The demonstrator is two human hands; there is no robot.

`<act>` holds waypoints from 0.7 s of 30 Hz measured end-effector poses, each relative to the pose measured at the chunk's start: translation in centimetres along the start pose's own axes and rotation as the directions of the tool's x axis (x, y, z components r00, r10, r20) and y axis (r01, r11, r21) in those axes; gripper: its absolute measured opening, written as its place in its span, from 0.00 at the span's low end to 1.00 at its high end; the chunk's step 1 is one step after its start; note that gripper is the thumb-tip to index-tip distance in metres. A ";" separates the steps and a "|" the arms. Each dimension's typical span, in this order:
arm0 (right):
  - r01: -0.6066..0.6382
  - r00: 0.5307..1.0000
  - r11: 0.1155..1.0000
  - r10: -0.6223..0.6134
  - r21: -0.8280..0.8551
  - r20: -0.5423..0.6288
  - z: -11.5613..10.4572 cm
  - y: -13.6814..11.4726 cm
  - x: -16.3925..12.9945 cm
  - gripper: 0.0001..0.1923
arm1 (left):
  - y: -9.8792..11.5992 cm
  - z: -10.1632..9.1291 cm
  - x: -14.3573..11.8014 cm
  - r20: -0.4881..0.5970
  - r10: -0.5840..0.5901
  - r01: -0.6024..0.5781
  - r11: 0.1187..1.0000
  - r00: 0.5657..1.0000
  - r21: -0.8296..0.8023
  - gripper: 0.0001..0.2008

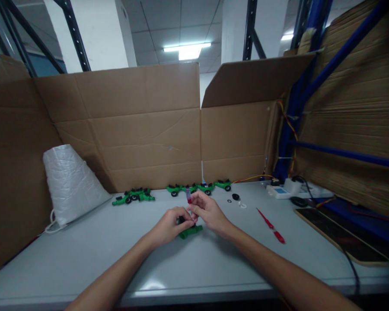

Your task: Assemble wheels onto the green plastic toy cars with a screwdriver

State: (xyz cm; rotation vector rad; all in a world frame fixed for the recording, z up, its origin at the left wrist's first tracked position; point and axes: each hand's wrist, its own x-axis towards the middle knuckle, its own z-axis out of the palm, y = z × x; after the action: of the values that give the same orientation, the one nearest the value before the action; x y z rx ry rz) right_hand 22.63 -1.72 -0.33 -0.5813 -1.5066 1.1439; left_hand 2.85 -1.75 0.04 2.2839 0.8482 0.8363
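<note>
Left hand (pixel 171 225) curled closed on green toy (pixel 190 232); right hand (pixel 206 212) pinching purple-and-red stick (pixel 188 195). White bag (pixel 69 185) on table (pixel 110 250), near cardboard wall (pixel 16 168); contents hidden.

A white bag (pixel 69 185) and a power strip (pixel 318 192) sit before cardboard walls (pixel 142 134).

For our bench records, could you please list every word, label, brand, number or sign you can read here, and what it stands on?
Nothing here can be read.
Power strip: any print on its blue patch is too blurred to read.
Front green toy: no legible marking.
</note>
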 end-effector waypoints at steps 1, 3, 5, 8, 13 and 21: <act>0.000 1.000 1.000 0.000 -0.002 -0.003 0.0 0.1 0.0 0.17 | 0.0 0.0 0.0 0.001 -0.004 0.004 1.000 1.000 0.000 0.16; -0.002 1.000 1.000 0.002 -0.005 -0.004 -0.1 0.1 0.0 0.17 | 0.0 0.0 0.0 0.001 -0.010 0.010 1.000 1.000 0.004 0.15; -0.005 1.000 1.000 0.005 -0.008 -0.005 -0.1 0.1 0.0 0.16 | -0.1 0.1 0.0 0.002 -0.012 0.012 1.000 1.000 0.013 0.14; -0.001 1.000 1.000 0.001 -0.010 -0.014 -0.2 0.0 -0.1 0.17 | -0.2 0.2 -0.1 0.001 -0.009 0.009 1.000 1.000 0.023 0.13; 0.007 1.000 0.999 -0.008 -0.050 -0.017 -0.1 -0.3 -0.2 0.20 | 0.1 0.2 0.0 0.009 -0.005 0.005 1.000 1.000 0.029 0.14; -0.003 1.000 1.000 0.003 0.004 -0.016 -0.3 -1.0 0.0 0.23 | 0.5 -0.1 -0.2 0.020 -0.018 0.017 0.997 1.000 0.075 0.11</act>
State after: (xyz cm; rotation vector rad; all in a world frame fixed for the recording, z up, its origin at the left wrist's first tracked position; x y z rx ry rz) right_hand 23.16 -2.05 0.56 -0.5893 -1.4896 1.1421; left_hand 2.85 -2.14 0.36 2.3421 0.9027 0.7836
